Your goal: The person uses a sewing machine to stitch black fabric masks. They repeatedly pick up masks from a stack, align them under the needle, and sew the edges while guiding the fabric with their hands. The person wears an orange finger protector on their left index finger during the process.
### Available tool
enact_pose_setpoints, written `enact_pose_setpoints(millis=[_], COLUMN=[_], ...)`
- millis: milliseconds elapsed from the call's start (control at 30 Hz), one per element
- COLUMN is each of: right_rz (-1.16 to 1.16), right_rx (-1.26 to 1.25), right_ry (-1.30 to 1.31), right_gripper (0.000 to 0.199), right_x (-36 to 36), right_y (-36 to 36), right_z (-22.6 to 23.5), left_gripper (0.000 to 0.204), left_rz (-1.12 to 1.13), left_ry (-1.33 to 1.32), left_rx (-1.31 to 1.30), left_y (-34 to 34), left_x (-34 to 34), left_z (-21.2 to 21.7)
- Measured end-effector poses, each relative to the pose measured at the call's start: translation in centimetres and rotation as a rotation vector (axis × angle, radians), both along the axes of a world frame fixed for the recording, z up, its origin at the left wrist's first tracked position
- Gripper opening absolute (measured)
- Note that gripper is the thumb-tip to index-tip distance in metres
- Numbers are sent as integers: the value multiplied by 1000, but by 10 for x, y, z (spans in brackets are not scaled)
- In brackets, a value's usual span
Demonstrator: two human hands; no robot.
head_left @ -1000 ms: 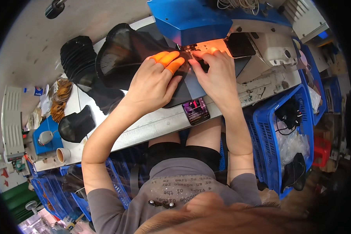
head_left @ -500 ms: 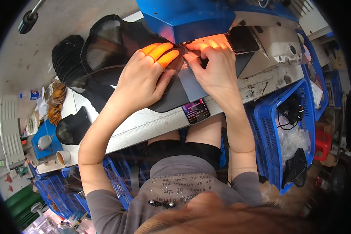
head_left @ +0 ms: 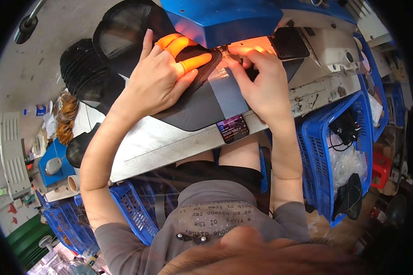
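Note:
My left hand, with orange finger cots on three fingers, lies spread over a black sheet-like piece on the machine bed. One finger is raised. Beside the lit needle area, my right hand is bent, its thumb and fingertips drawn in close together. Whatever they pinch is too small or hidden to name. Above both hands is the blue head of a sewing machine, which covers part of the work. Larger black pieces extend beyond my left hand, near a ribbed black stack.
A phone with its screen lit rests at the table's front edge, by a ruler strip. Blue crates stand at the right, holding plastic bags and black items. A cardboard tube is at the left end.
My left hand has moved slightly left and spread, one finger lifting. The black piece beneath it has turned and shifted left. My right hand has drawn slightly right, its fingers bending more.

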State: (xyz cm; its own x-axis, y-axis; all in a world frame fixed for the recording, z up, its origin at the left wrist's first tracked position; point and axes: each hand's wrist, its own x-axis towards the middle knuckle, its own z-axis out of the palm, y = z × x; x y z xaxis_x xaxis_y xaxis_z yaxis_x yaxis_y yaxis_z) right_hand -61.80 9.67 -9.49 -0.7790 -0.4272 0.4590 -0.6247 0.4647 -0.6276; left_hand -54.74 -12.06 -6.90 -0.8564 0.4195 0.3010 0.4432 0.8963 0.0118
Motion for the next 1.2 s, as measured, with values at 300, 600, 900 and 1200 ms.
enact_pose_setpoints(millis=[300, 600, 900, 1200], right_rz=[101, 109, 122, 128], right_rx=[-238, -230, -246, -244], right_ry=[58, 138, 154, 165], right_gripper=[11, 12, 11, 9], right_x=[-4, -6, -8, -8], right_y=[29, 28, 29, 30], right_z=[-12, -16, -19, -20], left_gripper=[34, 36, 34, 32], left_rz=[-21, 25, 154, 281], left_ry=[-39, -46, 13, -71], left_rx=[5, -29, 38, 37], left_y=[-11, -9, 18, 41], left_x=[-3, -4, 4, 9], left_z=[5, 7, 3, 2])
